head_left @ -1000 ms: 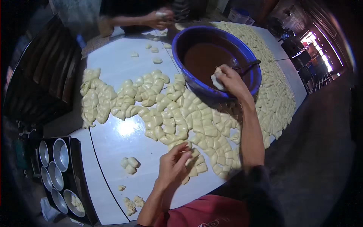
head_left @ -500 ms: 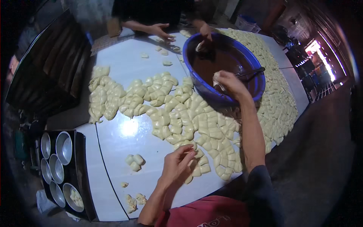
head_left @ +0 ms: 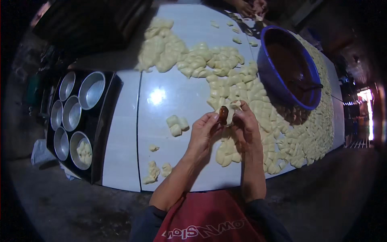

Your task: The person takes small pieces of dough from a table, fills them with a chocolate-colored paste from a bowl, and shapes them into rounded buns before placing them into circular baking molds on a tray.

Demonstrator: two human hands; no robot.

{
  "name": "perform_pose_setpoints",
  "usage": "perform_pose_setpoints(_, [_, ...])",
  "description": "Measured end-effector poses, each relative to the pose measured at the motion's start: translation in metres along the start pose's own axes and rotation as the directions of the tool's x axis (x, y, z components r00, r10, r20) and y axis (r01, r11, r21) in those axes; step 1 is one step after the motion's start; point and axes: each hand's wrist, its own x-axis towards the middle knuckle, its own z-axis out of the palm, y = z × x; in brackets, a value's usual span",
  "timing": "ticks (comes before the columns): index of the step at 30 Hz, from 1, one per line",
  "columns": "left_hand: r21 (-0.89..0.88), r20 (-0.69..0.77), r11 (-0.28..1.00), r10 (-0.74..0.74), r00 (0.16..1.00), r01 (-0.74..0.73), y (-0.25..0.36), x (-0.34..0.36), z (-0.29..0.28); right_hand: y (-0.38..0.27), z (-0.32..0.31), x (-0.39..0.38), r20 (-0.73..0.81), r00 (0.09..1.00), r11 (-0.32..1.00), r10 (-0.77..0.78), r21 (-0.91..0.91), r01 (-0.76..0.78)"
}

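Observation:
In front of me my left hand (head_left: 204, 133) and my right hand (head_left: 248, 127) pinch a pale piece of dough (head_left: 230, 117) topped with glossy brown filling (head_left: 223, 113). Both sets of fingers are bent around it, above the spread of cut dough pieces (head_left: 254, 92) on the white tabletop (head_left: 121, 165). Beyond my right hand stands a blue tub (head_left: 269, 72) of brown filling, with a dark handled utensil (head_left: 306, 85) in it. Left of my hands is a small cluster of paler dough (head_left: 176, 126), with a few scraps (head_left: 153, 172) nearer me.
A black tray (head_left: 113, 92) at the left holds several round metal pans (head_left: 86, 101), one with dough inside. Dark stacked trays or sheets (head_left: 88, 28) stand at the far left corner. A co-worker's hands (head_left: 252, 8) are at the far edge, near the tub.
My right hand has left the tub and come down beside my left, and brown filling now shows on the dough between them. The view has swung, shifting the tub rightward and the co-worker upward.

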Motion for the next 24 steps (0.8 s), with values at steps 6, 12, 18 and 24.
perform_pose_setpoints(6, [0.081, -0.161, 0.994, 0.088, 0.983, -0.075, 0.018, -0.015, -0.053, 0.070, 0.028, -0.019, 0.147, 0.947, 0.799, -0.285, -0.509, 0.320])
perform_pose_setpoints(12, [0.338, -0.078, 0.915, 0.260, 0.962, -0.220, 0.023, -0.021, -0.059, 0.092, 0.036, -0.015, 0.254, 0.823, 0.397, -0.509, -0.779, 0.486])
perform_pose_setpoints(18, [0.389, 0.018, 0.921, 0.006, 1.000, -0.013, 0.063, -0.015, -0.070, 0.078, 0.055, -0.021, 0.004, 0.995, 0.914, -0.096, -0.396, 0.090])
perform_pose_setpoints(24, [0.483, 0.081, 0.876, -0.022, 0.996, -0.020, 0.079, -0.022, -0.081, 0.082, 0.043, -0.030, 0.364, 0.898, 0.634, -0.246, -0.640, 0.433])
